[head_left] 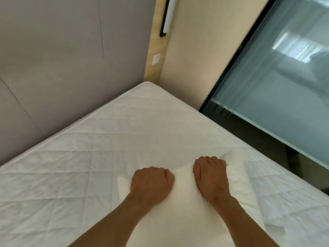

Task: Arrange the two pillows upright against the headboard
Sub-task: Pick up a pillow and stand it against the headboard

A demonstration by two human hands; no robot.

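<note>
A white pillow [185, 198] is held over the quilted white mattress [99, 157], low in the middle of the view. My left hand [151, 182] grips its far edge near the left corner. My right hand [210, 175] is closed on the same edge near the right corner. The grey padded headboard [71, 65] rises at the upper left, well beyond the pillow. Only this one pillow is in sight.
The mattress corner meets a beige wall [204, 56] with a wooden strip, a white switch [156, 59] and a lamp bar [168, 15]. A frosted glass partition [284, 86] with a dark frame runs along the bed's right side.
</note>
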